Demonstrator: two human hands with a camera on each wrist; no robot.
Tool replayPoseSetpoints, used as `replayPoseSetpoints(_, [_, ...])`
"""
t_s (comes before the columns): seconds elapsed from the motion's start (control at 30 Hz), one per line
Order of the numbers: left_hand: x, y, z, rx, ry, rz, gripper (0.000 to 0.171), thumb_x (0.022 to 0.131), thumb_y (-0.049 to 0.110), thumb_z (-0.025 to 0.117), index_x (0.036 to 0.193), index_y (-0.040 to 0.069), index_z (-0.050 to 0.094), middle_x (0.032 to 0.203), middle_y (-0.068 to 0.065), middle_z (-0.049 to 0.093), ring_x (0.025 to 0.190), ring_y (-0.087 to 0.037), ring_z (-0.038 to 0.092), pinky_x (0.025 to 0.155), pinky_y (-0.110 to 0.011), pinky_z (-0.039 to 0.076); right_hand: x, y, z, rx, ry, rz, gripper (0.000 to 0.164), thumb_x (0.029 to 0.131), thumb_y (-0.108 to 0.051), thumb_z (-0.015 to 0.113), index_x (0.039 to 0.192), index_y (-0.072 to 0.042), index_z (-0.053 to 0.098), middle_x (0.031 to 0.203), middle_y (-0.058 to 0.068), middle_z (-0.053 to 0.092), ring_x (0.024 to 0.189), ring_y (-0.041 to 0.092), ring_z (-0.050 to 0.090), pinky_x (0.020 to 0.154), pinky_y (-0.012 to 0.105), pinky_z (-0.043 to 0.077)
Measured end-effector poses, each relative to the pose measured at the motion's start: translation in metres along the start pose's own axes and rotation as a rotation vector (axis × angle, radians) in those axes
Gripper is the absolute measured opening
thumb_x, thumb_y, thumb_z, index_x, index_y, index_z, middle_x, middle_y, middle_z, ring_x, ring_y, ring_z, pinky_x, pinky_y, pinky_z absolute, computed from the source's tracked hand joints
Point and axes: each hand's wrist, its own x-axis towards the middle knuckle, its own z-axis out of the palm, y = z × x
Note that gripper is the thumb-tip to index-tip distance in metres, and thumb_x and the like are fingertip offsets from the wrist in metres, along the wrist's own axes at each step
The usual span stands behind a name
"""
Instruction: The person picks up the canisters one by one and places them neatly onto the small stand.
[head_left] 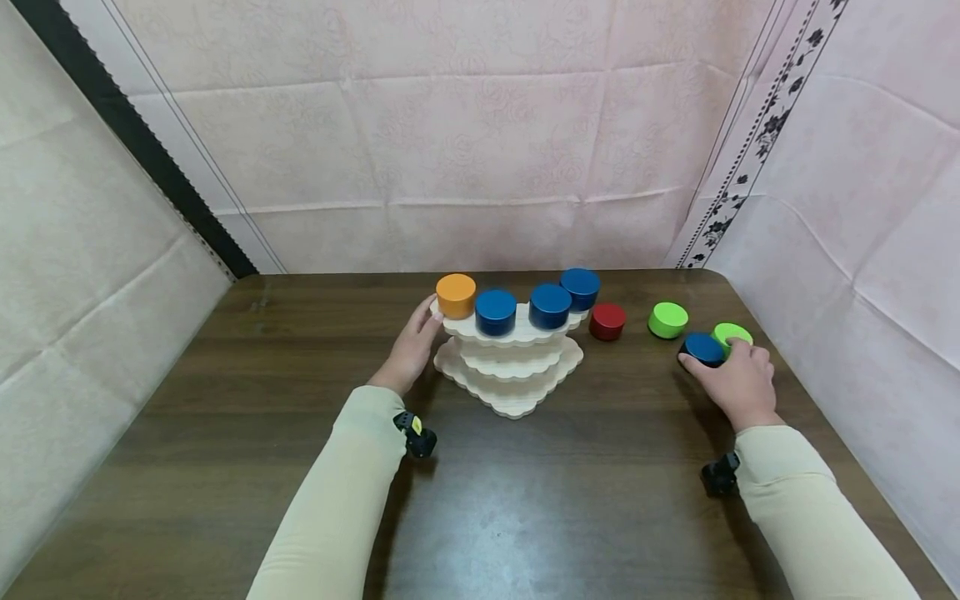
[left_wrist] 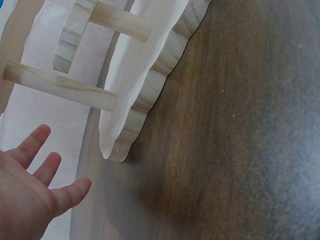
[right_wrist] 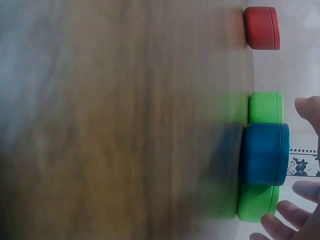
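A pale wooden tiered stand (head_left: 517,383) with scalloped edges and round posts stands on the table. Along its top tier (head_left: 522,332) are an orange round lidded tin (head_left: 456,297) and several blue ones (head_left: 496,313). My left hand (head_left: 411,346) is at that tier's left edge beside the orange tin, three straight fingers spread in the left wrist view. On the right, my right hand (head_left: 738,383) reaches over another blue tin (right_wrist: 264,154), thumb at one side, fingers spread apart on the other. Two green tins (head_left: 667,320) stand close to this blue one.
A red tin (head_left: 607,322) stands on the table between the stand and the green tins. The dark wooden table (head_left: 300,450) has patterned pale cloth (head_left: 480,142) hanging behind it and along both sides. Each wrist wears a small black camera (head_left: 720,475).
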Motion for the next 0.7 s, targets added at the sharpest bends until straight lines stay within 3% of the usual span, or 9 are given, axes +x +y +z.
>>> replayPoseSetpoints(0.7, [0.0,0.002,-0.001,0.01,-0.001,0.0,0.061,0.1,0.055,0.034,0.155,0.033,0.016,0.161,-0.004,0.016,0.146,-0.029,0.019,0.114,-0.057,0.021,0.014,-0.004,0.008,-0.006,-0.062,0.103,0.102,0.084,-0.064,0.059,0.135,0.018,0.028,0.122,0.042,0.034,0.109,0.053,0.036,0.089,0.064,0.038])
